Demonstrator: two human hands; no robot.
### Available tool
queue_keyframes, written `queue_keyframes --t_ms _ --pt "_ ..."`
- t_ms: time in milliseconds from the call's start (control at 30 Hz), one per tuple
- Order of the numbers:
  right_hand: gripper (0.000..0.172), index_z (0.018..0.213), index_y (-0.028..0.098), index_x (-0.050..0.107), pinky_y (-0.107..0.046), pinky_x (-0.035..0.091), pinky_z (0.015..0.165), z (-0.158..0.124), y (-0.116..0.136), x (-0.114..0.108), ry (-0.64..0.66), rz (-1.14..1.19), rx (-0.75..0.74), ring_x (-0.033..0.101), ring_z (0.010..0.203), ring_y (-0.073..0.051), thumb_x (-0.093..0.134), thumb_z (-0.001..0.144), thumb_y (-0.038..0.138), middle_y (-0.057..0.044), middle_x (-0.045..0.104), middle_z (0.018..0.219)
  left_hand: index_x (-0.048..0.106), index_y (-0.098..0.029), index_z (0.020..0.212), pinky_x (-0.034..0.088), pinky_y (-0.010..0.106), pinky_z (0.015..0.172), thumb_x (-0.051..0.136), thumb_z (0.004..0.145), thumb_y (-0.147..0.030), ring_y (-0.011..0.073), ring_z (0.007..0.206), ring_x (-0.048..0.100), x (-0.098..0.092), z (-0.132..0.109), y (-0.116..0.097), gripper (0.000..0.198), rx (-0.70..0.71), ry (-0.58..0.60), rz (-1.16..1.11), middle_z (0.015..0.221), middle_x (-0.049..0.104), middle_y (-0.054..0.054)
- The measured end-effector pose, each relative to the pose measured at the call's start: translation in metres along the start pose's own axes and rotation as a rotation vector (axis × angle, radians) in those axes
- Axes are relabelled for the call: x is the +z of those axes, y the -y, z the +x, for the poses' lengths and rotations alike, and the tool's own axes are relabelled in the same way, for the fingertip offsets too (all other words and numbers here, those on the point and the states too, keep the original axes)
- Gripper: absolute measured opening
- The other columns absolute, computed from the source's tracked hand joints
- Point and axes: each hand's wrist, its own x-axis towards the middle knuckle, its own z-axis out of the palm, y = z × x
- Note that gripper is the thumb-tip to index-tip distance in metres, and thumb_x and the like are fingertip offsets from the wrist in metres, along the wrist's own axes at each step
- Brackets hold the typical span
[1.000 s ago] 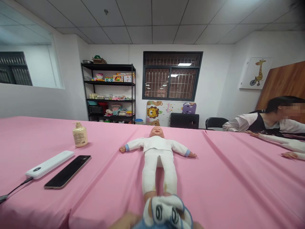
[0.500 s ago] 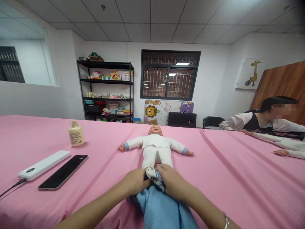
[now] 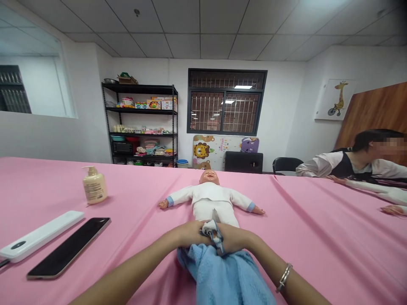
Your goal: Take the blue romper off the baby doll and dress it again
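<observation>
A baby doll [image 3: 210,192] in white clothes with blue cuffs lies on its back on the pink cloth, arms spread and head away from me. At its lower legs, my left hand [image 3: 192,234] and my right hand [image 3: 233,237] are close together. Both are closed on a bunched white patterned cloth with dark blue edging [image 3: 212,231]. Whether the doll's feet are inside it is hidden by my fingers. Below my hands hangs a light blue fluffy towel [image 3: 229,275], spilling toward me over the near edge.
A pump bottle [image 3: 94,186], a white power bank with a cable [image 3: 44,235] and a black phone [image 3: 70,248] lie to my left on the pink tablecloth [image 3: 133,203]. At right sits another person [image 3: 356,163] beside a second doll [image 3: 378,190]. Shelves [image 3: 143,111] stand behind.
My hands have drawn closer together and shifted slightly right with the patterned cloth. My view has tilted a little, so the bottle, power bank and phone appear lower and further left.
</observation>
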Motion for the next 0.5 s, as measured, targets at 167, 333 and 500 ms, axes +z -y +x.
queue_keyframes --t_ms 167,333,500 --pt "0.069 0.118 0.013 0.048 -0.026 0.045 0.074 0.001 -0.012 0.002 -0.008 0.261 0.003 0.052 0.079 -0.014 0.059 0.05 0.01 -0.001 0.056 0.089 0.064 -0.018 0.104 0.042 0.026 0.086 0.059 0.077 -0.033 0.0192 0.097 0.058 0.014 -0.002 0.013 0.032 0.114 -0.203 -0.177 0.104 0.065 0.001" --pt "0.065 0.115 0.015 0.051 -0.035 0.033 0.099 -0.01 -0.005 -0.002 -0.011 0.367 -0.059 0.048 0.099 -0.019 0.057 0.05 0.01 -0.002 0.055 0.1 0.065 -0.011 0.099 0.041 0.029 0.092 0.063 0.075 -0.037 0.0224 0.101 0.056 0.022 -0.006 0.005 0.035 0.125 -0.269 -0.464 0.104 0.064 0.006" --pt "0.058 0.109 0.015 0.053 -0.04 0.033 0.099 -0.016 -0.008 -0.006 -0.122 0.575 0.031 0.05 0.101 -0.023 0.057 0.052 0.016 -0.006 0.057 0.103 0.059 -0.014 0.104 0.041 0.032 0.093 0.068 0.07 -0.041 0.0228 0.102 0.055 0.018 -0.009 -0.003 0.044 0.064 -0.247 -0.763 0.108 0.061 0.009"
